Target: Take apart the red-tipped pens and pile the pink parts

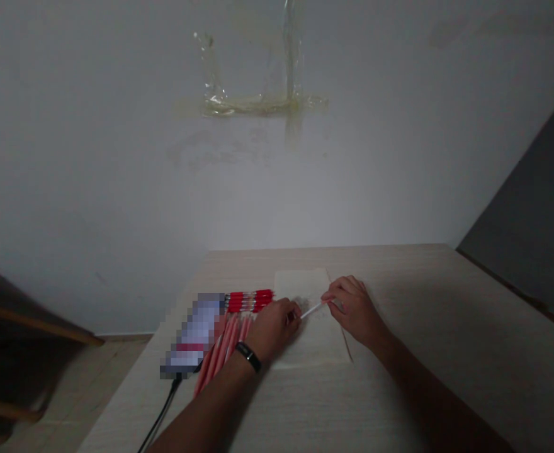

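Note:
A thin white stick (311, 311), possibly a pen refill, slants between my two hands above a pale sheet of paper (305, 349). My left hand (279, 324), with a black band on the wrist, pinches its lower left end. At the upper right end, the thumb and fingers of my right hand (350, 305) are closed on it. Several red pens (248, 301) lie side by side just beyond my left hand. Long pinkish-red sticks (220, 352) lie together beside my left forearm, which partly hides them.
A blurred-out phone (194, 333) with a black cable (166, 402) lies on the table's left side. The wooden table (447, 377) meets a white wall (376, 157) bearing old tape (253, 108). A dark chair (22, 352) stands at the left.

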